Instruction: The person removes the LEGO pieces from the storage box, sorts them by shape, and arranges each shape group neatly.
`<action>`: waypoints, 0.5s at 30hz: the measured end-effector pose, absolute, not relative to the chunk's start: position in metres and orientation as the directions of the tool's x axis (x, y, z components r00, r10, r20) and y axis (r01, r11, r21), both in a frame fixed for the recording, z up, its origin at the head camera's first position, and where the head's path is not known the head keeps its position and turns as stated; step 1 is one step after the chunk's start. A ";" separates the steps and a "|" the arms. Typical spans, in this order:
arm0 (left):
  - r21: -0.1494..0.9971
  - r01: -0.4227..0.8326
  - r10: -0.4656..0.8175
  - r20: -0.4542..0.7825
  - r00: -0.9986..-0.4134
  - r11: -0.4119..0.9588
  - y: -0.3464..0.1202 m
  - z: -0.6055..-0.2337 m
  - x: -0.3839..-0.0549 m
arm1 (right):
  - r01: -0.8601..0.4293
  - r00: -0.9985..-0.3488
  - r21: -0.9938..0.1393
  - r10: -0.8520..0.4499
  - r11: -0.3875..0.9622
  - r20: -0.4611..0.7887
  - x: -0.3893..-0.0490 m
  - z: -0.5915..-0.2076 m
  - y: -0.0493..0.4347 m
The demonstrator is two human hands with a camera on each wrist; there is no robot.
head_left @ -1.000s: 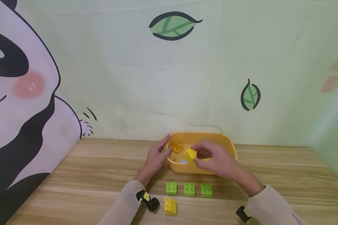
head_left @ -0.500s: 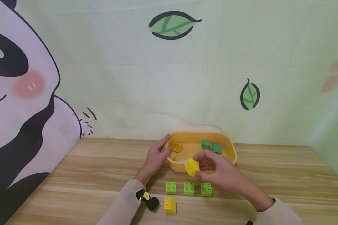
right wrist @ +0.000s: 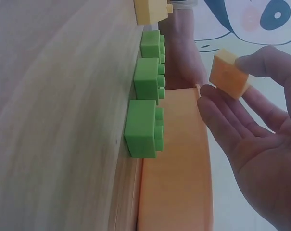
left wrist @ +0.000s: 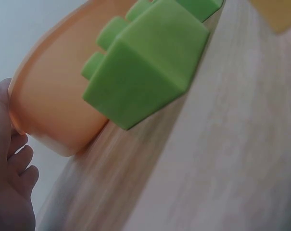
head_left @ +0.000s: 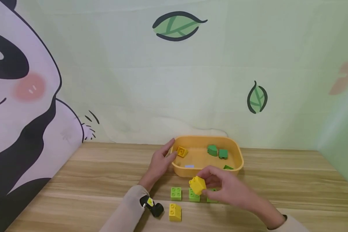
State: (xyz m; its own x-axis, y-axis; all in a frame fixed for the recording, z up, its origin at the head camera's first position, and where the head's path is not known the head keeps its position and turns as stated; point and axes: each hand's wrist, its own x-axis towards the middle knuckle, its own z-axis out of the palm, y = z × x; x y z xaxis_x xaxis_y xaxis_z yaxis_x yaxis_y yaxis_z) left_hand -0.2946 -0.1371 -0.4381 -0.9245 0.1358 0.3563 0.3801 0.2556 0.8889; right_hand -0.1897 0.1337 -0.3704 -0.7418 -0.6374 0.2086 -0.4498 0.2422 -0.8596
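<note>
My right hand [head_left: 227, 187] pinches a yellow slope brick [head_left: 197, 185] between thumb and fingers, in front of the orange-yellow tub [head_left: 207, 171]. In the right wrist view the same brick [right wrist: 229, 73] is up at the fingertips, above the row of green bricks. My left hand [head_left: 160, 162] grips the tub's left rim, with the thumb over the edge. Three light green bricks [head_left: 176, 193] stand in a row before the tub, studs up; the held brick and right hand partly cover two of them. Another yellow slope brick [head_left: 175, 212] lies nearer, below the leftmost green one.
Inside the tub are a yellow brick [head_left: 182, 151] on its side, a dark green curved piece [head_left: 212, 150], a dark green block [head_left: 223, 154], a lighter green piece [head_left: 228, 167] and a bluish piece [head_left: 189, 166]. A printed backdrop [head_left: 127, 80] rises behind the wooden table [head_left: 104, 180].
My right hand has lifted the yellow slope brick out of the tub and brought it toward me, over the green row. The left hand has stayed at the tub's rim.
</note>
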 end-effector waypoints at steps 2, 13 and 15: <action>0.889 0.376 0.134 0.352 -0.926 0.261 -0.137 -0.439 -0.295 | -0.461 -0.727 -0.857 -0.652 0.230 0.216 -0.189 -0.371 0.134; 0.893 0.364 0.135 0.340 -0.931 0.264 -0.138 -0.440 -0.296 | -0.493 -0.664 -0.823 -0.734 0.281 0.146 -0.181 -0.368 0.129; 0.896 0.354 0.138 0.328 -0.934 0.267 -0.137 -0.439 -0.296 | -0.496 -0.646 -0.819 -0.753 0.288 0.126 -0.180 -0.369 0.129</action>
